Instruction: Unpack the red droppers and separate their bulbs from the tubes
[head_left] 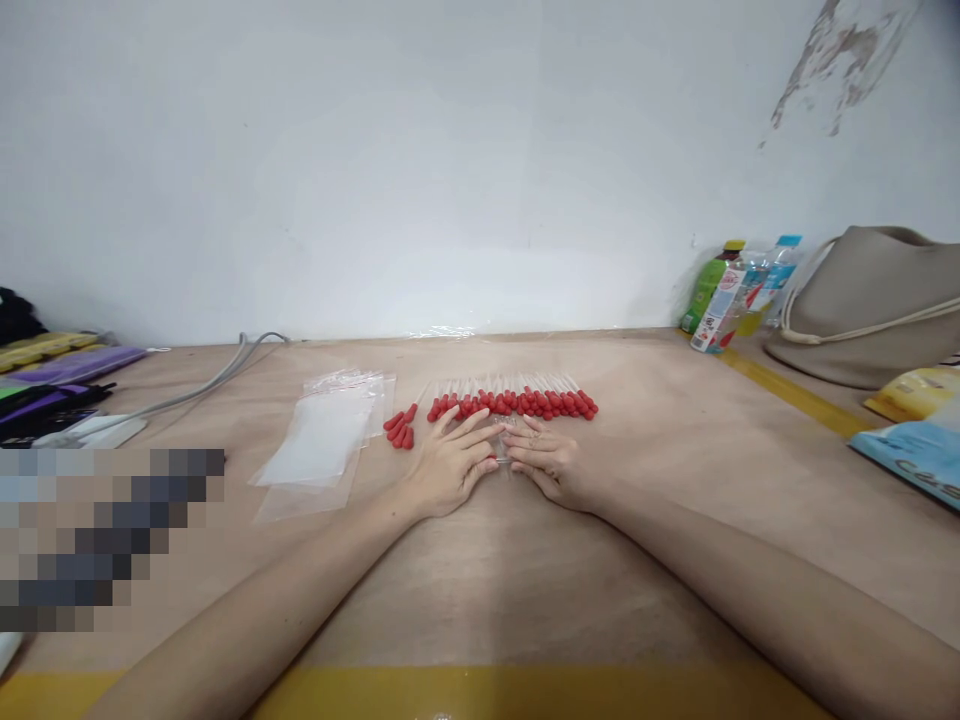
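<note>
On the table, my left hand (451, 465) lies palm down with its fingers stretched and spread, the tips reaching a small clear plastic bag (504, 455). From the other side, my right hand (546, 460) rests its outstretched fingertips on the same bag. A little red shows by the left thumb; the fingers hide most of the bag. Just beyond both hands runs a row of thin white sticks with red bulb-shaped tips (517, 402). Several more red-tipped sticks (401, 428) lie apart from the row, left of my left hand.
Flat clear plastic bags (319, 435) are piled at the left. A grey cable (217, 378) and purple pouches (82, 365) lie farther left. Drink bottles (720, 295), a grey bag (862, 300) and a blue packet (911, 460) are at the right. A wall (450, 180) stands behind the table.
</note>
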